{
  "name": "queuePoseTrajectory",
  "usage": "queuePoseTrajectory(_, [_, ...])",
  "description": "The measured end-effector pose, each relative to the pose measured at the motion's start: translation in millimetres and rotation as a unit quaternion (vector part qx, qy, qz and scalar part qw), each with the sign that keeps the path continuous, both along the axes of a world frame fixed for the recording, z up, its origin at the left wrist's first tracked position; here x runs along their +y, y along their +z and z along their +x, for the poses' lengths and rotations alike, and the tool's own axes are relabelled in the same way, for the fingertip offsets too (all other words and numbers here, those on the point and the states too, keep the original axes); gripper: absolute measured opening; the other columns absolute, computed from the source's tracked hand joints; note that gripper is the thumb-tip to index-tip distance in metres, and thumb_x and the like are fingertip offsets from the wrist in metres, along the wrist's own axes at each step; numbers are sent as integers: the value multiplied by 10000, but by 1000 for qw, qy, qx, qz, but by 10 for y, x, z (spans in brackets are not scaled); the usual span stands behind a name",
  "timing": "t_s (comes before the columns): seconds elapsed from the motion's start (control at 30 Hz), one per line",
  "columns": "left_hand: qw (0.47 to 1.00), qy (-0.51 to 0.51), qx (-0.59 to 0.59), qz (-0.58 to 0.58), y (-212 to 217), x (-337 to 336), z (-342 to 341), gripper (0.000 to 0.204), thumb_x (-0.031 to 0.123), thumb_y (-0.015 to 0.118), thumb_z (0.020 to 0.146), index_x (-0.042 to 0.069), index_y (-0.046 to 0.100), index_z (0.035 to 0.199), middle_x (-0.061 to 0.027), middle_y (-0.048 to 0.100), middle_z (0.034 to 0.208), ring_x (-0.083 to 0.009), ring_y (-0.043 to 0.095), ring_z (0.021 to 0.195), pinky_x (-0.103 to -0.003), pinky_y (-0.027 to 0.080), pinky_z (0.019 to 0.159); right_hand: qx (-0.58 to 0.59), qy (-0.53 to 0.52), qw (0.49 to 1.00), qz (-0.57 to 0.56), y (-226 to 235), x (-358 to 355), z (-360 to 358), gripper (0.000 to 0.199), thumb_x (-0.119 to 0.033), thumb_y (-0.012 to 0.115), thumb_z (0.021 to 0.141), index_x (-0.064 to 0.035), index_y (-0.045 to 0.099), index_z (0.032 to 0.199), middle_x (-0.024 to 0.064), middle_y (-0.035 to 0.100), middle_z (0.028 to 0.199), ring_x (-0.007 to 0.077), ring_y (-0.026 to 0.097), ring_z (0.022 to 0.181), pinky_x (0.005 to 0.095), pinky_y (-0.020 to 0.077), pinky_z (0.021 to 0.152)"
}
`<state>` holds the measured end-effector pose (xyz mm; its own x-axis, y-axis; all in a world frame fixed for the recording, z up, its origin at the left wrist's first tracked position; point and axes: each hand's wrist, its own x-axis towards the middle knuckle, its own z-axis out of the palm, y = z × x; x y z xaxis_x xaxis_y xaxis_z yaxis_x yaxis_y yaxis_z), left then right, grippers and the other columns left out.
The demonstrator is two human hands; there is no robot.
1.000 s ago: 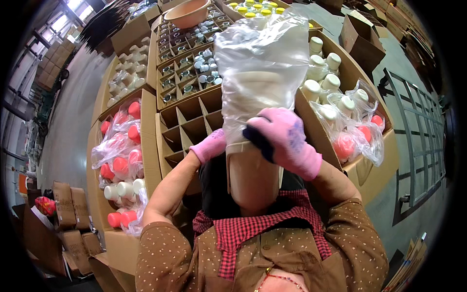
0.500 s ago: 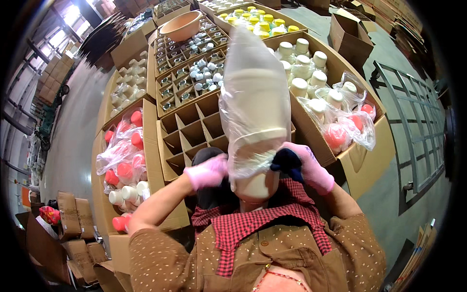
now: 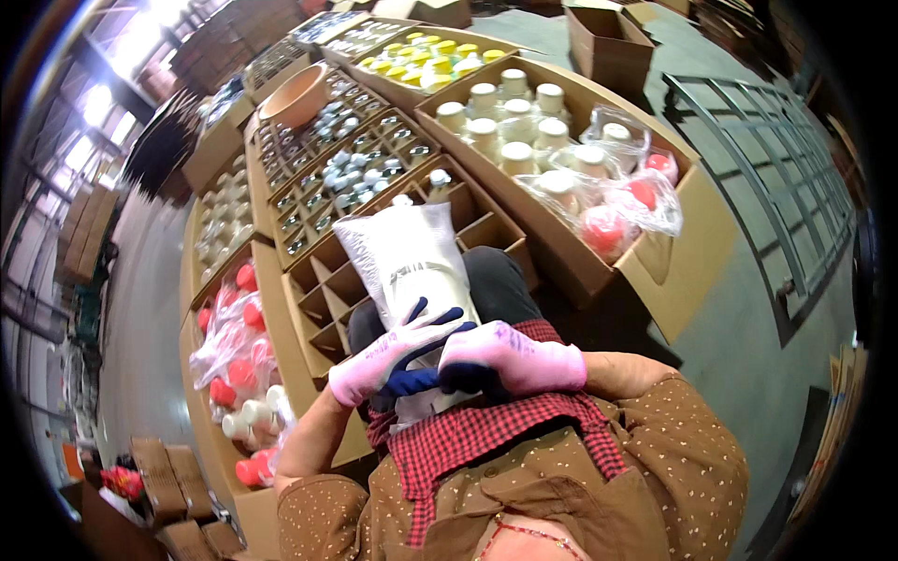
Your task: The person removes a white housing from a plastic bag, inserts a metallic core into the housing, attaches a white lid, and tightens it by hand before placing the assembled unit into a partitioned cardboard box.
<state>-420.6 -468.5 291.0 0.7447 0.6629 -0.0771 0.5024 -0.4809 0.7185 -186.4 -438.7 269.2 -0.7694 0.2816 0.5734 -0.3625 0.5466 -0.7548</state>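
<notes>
A large white bottle [image 3: 421, 280] lies across my lap inside a clear plastic bag [image 3: 360, 232], with the bag's flat end spread out away from me. My left hand [image 3: 393, 363], in a pink glove with a dark blue palm, is wrapped over the near part of the bagged bottle. Right beside it, my right hand [image 3: 505, 360], gloved alike, is closed at the near end, where loose plastic shows beneath both hands. Its fingertips are partly hidden. Beyond the bottle stands a carton with cardboard dividers [image 3: 323, 304], holding one capped bottle [image 3: 439, 182] in a far cell.
On the right, a carton [image 3: 599, 276] holds white-capped bottles and bagged red-capped ones. On the left, another carton [image 3: 220, 449] holds red- and white-capped bottles. Farther off are silver-capped bottles [image 3: 360, 173], an orange basin [image 3: 297, 98] and yellow-capped bottles [image 3: 426, 61]. A metal rack [image 3: 758, 178] is at right.
The bagged bottle has come down from upright before me to lying on my lap. Both hands have moved together over its near end. My view has shifted, showing more of the divided carton.
</notes>
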Motion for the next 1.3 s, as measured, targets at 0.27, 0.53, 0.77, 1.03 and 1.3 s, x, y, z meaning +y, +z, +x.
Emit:
queuePoseTrajectory(0.27, [918, 283, -265, -82, -627, 512, 369, 281, 126, 485, 927, 7, 646, 1124, -73, 661, 964, -196, 623, 951, -315, 491, 892, 167, -208, 914, -307, -80, 388, 358, 631, -150, 773, 826, 18, 472, 1354, 129, 594, 1270, 188, 566, 1182, 326, 438, 1027])
queuePoseTrajectory(0.53, [795, 264, -383, 390, 584, 1522, 442, 313, 71, 636, 888, -4, 640, 1192, -116, 668, 1127, -240, 618, 1051, -351, 490, 948, 72, -319, 926, -189, -733, 1011, 422, 880, -227, 814, 759, 3, 313, 1445, 152, 418, 1424, 258, 409, 1324, 375, 322, 1118])
queuePoseTrajectory(0.77, [798, 112, -417, 421, 1119, 2688, 942, 403, 87, 548, 943, -21, 526, 1331, -183, 616, 1271, -278, 566, 1219, -374, 389, 1081, 256, -535, 799, -98, -367, 2577, 1160, 464, -283, 524, 979, -8, 485, 1352, 114, 587, 1278, 232, 573, 1155, 343, 431, 1024])
queuePoseTrajectory(1.03, [835, 422, -346, -73, -543, 2056, -100, 370, 190, 488, 1009, -41, 553, 1291, -129, 680, 1106, -203, 641, 1049, -327, 468, 970, 437, -504, 730, -150, -393, 4130, 1675, 414, 16, 655, 836, 24, 570, 1241, 125, 620, 1170, 256, 619, 1052, 439, 530, 979])
queuePoseTrajectory(1.3, [833, 421, -285, -217, -924, 1697, -297, 390, 263, 503, 1003, -16, 568, 1268, -118, 694, 1082, -183, 638, 1029, -311, 460, 948, 188, -704, 641, -240, -2127, 4967, 1683, 487, -58, 746, 795, 28, 585, 1246, 128, 630, 1234, 249, 607, 1036, 328, 456, 956])
